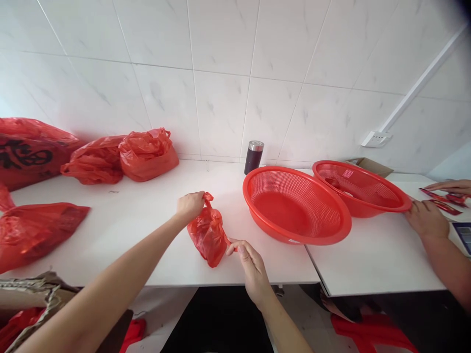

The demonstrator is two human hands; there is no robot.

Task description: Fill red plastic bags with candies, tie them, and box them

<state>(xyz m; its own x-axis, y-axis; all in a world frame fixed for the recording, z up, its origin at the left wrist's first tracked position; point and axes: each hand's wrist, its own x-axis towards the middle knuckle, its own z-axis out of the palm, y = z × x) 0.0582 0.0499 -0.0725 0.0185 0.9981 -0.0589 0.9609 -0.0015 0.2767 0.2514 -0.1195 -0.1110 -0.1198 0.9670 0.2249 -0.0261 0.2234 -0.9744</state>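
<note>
A small red plastic bag (209, 231) is stretched between my two hands over the white table (154, 235). My left hand (191, 204) is closed on a twisted end at the bag's top. Lower and to the right, my right hand (250, 262) pinches another end between thumb and fingers. The bag looks bunched up; what it contains, if anything, cannot be made out. Just right of my hands stands a red perforated plastic basket (285, 208), with bare red bottom showing.
Several filled red bags, one a tied bag (147, 156), lie on the left. A dark tumbler (253, 157) stands by the wall. Beyond is a second red basket (362, 189), touched by a co-worker's hand (429, 218). A cardboard box (35, 294) sits below the left edge.
</note>
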